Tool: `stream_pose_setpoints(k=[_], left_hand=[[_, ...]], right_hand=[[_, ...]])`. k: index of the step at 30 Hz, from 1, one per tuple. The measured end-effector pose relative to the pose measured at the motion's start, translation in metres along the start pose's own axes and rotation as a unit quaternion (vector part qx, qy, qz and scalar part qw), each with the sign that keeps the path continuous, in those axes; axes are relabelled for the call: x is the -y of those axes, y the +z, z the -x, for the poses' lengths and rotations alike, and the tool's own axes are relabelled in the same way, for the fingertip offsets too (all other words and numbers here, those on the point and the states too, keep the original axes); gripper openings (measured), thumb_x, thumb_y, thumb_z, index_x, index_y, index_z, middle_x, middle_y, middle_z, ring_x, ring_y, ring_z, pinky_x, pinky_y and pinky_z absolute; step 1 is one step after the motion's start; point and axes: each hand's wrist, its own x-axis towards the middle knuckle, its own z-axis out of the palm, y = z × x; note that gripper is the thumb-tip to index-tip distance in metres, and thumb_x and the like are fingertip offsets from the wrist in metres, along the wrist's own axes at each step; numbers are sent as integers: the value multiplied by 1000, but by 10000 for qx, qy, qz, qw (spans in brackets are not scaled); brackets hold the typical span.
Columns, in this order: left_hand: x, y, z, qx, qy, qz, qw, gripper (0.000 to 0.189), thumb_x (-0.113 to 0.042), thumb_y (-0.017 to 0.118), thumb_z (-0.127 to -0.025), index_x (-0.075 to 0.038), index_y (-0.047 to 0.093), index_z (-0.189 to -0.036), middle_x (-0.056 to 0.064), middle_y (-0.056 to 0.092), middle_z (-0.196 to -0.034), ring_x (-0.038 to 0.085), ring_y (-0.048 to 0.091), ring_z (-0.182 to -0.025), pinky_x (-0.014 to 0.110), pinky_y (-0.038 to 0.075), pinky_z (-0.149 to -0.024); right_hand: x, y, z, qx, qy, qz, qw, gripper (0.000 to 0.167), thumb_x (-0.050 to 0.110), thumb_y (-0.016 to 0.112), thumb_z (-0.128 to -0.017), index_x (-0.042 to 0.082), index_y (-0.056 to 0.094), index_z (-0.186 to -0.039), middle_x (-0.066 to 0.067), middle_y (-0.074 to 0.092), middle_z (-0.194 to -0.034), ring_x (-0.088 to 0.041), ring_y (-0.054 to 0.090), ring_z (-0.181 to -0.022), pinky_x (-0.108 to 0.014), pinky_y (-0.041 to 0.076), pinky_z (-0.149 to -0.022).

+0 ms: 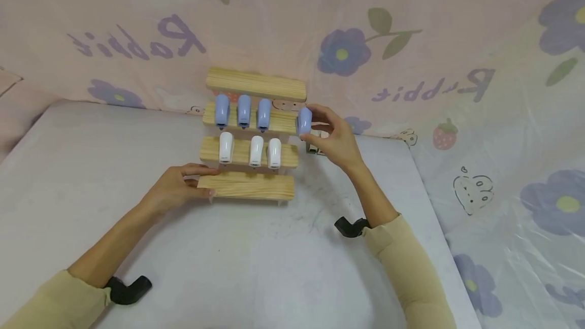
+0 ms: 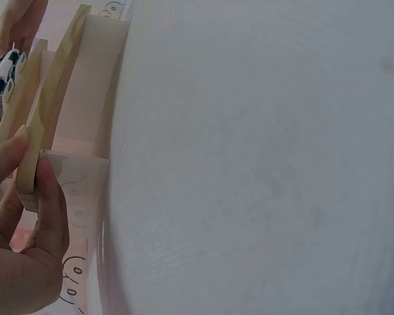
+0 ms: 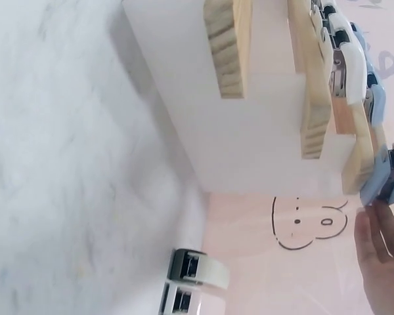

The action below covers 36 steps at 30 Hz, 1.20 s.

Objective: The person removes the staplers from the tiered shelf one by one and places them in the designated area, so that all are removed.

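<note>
In the head view my right hand (image 1: 335, 138) pinches a blue mini stapler (image 1: 304, 121) between thumb and fingers at the right end of the third board up of a stepped wooden rack (image 1: 247, 187). The right wrist view shows this held stapler (image 3: 375, 180) right at the board's end. My left hand (image 1: 175, 189) grips the left end of the lowest board; in the left wrist view its thumb and fingers hold the wood (image 2: 27, 174) from both sides. Several blue staplers (image 1: 244, 110) stand along the third board, with white staplers (image 1: 226, 147) on the board below.
Behind my right hand, two more staplers (image 3: 200, 268) stand on the white table (image 1: 205, 268), close to the rack's right side. A patterned curtain (image 1: 283, 24) hangs directly behind the rack and along the right. Black curved pieces (image 1: 130, 290) stick out from both wrists.
</note>
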Motion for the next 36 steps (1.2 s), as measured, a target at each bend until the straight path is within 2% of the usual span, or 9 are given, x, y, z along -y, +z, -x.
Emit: stream_pose_setpoints(k=[4,12,20,27,33,36], left_hand=[[-1,0,1,-1,7,9,10000,61,-35,85,-79,-13,66,-132,18,36,-154,38,53,-118,41,44,-91],[-1,0,1,-16,52,51,10000,59,-33,85,-79,-11,66,-131,19,37,-153,36,56,-115,32,48,-85],[-2,1,1,-4,4,64,10000,60,-32,84,-80,-11,65,-133,19,34,-156,42,46,-126,48,42,-98],[-3,2,0,27,16,-35,10000,59,-32,84,-80,-12,65,-133,20,35,-155,41,50,-122,44,44,-94],[-2,0,0,19,-62,0,10000,61,-34,85,-79,-12,65,-133,19,34,-156,42,47,-126,49,42,-98],[-1,0,-1,24,-19,4,10000,62,-34,85,-79,-12,65,-133,18,35,-155,41,48,-124,46,43,-96]], right_hand=[[-2,-5,5,-35,134,31,9999,61,-8,76,-82,-9,50,-137,-25,58,-128,-36,56,-116,-52,46,-98],[-9,-15,14,-17,442,204,9988,61,-8,76,-82,-9,50,-137,-26,58,-129,-37,57,-115,-54,46,-97],[-24,-19,24,-135,744,-42,9971,63,-8,77,-80,-9,51,-137,-26,58,-127,-36,57,-114,-56,45,-97],[-41,-19,36,-30,1246,-25,9922,66,-7,77,-81,-7,49,-141,-26,58,-128,-33,60,-110,-44,50,-95],[-59,-16,45,-41,1331,-109,9910,67,-10,77,-80,-9,48,-140,-28,56,-129,-41,56,-115,-57,44,-98],[-75,-15,49,-26,1467,-124,9891,67,-8,77,-80,-7,49,-141,-29,56,-129,-44,54,-117,-56,44,-99]])
